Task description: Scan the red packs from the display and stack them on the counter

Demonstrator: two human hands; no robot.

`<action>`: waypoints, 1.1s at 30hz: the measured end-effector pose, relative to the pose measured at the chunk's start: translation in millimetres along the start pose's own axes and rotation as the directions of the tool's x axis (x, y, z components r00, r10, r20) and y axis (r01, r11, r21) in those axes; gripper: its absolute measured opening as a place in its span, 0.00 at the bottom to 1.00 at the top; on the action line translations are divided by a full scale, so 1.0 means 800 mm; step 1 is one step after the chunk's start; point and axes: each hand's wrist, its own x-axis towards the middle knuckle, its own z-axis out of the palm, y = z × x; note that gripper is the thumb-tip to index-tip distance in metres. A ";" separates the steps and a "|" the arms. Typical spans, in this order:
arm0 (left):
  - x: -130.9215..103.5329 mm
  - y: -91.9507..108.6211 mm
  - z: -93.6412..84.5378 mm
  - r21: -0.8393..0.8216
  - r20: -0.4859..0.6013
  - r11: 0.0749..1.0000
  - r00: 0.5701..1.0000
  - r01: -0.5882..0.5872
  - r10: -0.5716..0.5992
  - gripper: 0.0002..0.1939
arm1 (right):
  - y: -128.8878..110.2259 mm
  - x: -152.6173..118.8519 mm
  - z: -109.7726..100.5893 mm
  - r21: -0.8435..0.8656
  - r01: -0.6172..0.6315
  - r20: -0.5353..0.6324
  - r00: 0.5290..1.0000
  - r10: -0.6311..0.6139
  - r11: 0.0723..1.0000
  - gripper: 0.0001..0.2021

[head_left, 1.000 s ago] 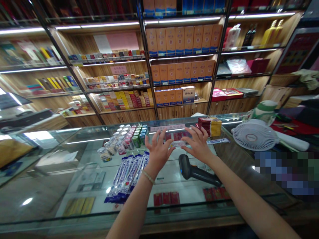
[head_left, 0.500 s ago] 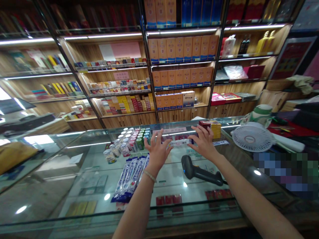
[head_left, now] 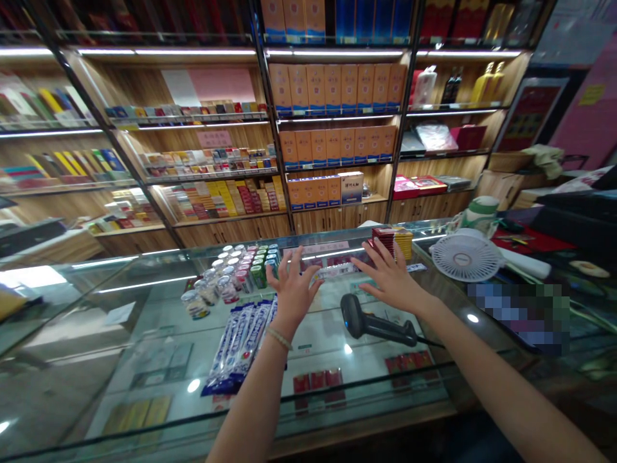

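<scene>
A slim blue-and-white wrapped packet lies crosswise on the glass counter, between and just beyond my hands. My left hand, a beaded bracelet at its wrist, hovers with fingers spread near the packet's left end. On the other side my right hand is open too, fingers stretched toward the packet's right end. Neither hand appears to grip anything. Below the right hand rests a black barcode scanner. Long blue-and-white packets lie side by side, partly behind my left forearm.
Rows of small lidded containers stand left of my hands. Behind the right hand are stacked red and yellow packs and another slim packet. A white fan sits farther right. Stocked shelves line the back wall.
Earlier my fingertips held the slim packet at both ends. Now it lies on the counter, released, and my hands have opened and drawn slightly away from it. The view has shifted a little right.
</scene>
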 end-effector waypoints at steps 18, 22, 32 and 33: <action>-0.001 0.001 0.005 -0.020 0.007 1.000 1.000 -0.001 0.002 0.13 | -0.074 -0.097 -0.018 0.096 -0.046 0.106 0.994 0.036 0.994 0.34; -0.002 0.000 0.007 -0.021 0.009 1.000 1.000 -0.001 0.002 0.13 | -0.082 -0.100 -0.012 0.056 -0.064 0.076 0.995 0.059 0.996 0.33; -0.003 -0.003 0.008 -0.017 0.015 1.000 1.000 0.008 -0.008 0.14 | -0.096 -0.087 0.001 0.098 -0.193 0.074 0.980 0.186 0.976 0.14; -0.003 -0.003 0.007 -0.016 0.014 1.000 1.000 0.010 -0.010 0.14 | -0.097 -0.086 0.000 0.119 -0.200 0.070 0.979 0.192 0.973 0.13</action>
